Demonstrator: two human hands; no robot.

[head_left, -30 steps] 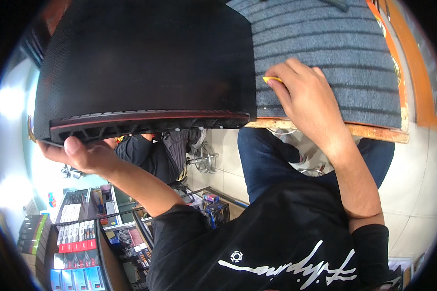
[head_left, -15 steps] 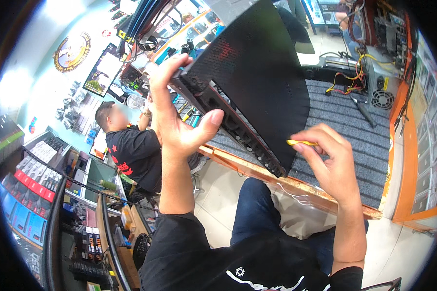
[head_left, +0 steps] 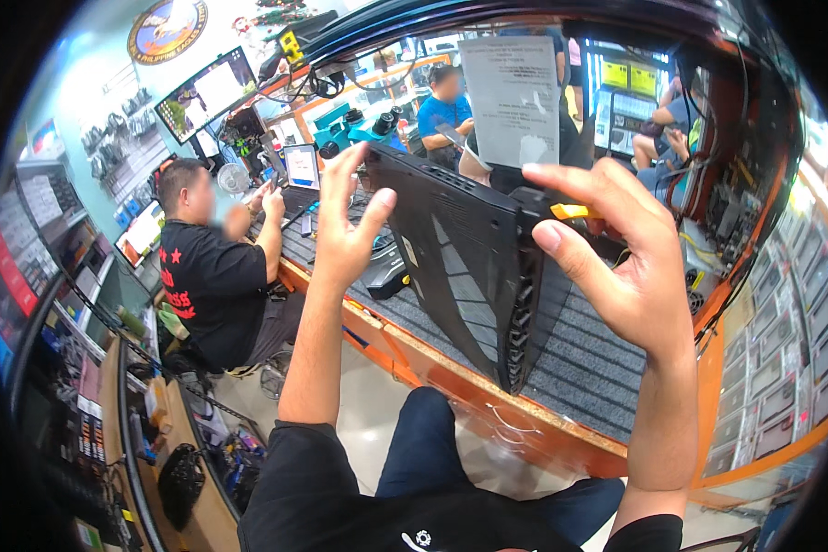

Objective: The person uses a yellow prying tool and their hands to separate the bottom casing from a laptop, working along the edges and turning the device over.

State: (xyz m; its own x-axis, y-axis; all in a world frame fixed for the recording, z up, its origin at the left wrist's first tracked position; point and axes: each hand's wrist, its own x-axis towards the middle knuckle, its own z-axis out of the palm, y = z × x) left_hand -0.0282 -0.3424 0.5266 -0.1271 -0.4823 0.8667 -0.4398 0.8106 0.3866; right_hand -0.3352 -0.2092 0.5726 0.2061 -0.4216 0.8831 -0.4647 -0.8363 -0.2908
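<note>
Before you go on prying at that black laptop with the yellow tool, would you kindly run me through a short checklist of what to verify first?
1. Left hand steadies the black laptop at its far edge: ok.
2. Laptop is tilted up on one edge over the grey ribbed bench mat: ok, though whether the lower edge rests on the mat, cannot tell.
3. Right hand holds the small yellow plastic pry tool at the laptop's upper corner: ok.
4. Tool tip seated in the case seam: cannot tell, fingers hide it.
5. Screws removed from the bottom cover: cannot tell.
6. Seated person in the black shirt is apart from the laptop: ok.
</note>
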